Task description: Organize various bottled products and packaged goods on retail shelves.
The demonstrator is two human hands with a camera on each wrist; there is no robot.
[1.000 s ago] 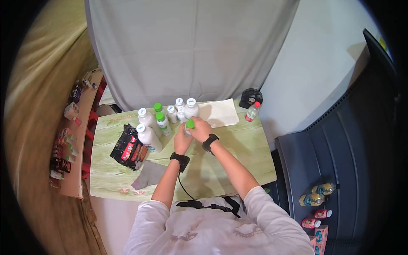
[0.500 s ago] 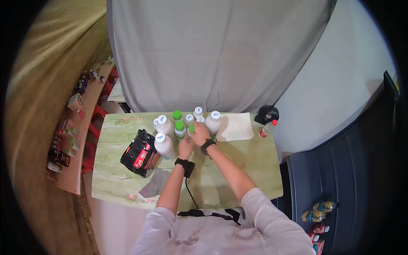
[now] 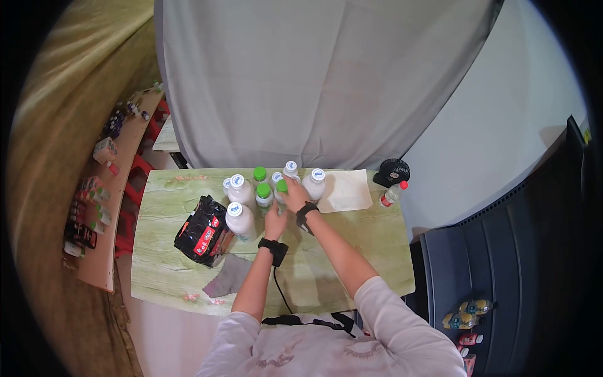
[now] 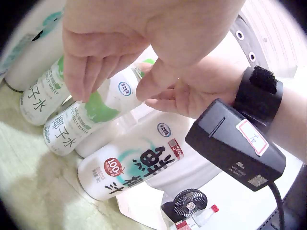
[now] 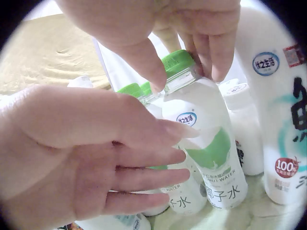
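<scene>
Where the grey cloth (image 3: 229, 276) is found: near the front edge of the bench (image 3: 358, 251), with a black packet (image 3: 204, 234) just past it.
Left hand (image 3: 275, 223): kept by the green-capped bottle (image 5: 204, 124), fingers straight; if the bottle is touched cannot be told.
Right hand (image 3: 294, 198): the green cap (image 5: 177, 61) is pinched by thumb and fingers.
Held bottle's place: just beside another coconut water bottle (image 3: 264, 202); it seems to be stood on the bench.
What is new: a second ago, a wider gap was left between these two. Now the held one has been brought close, so it seems to be getting put in with the group.
Around it: small white bottles (image 3: 277, 180) are seen behind, a big white bottle (image 3: 313, 186) to the right.
Far right corner: a black fan (image 3: 393, 171) and a red-capped bottle (image 3: 391, 195) are kept there.
Back: a grey curtain (image 3: 251, 81) is hung.
</scene>
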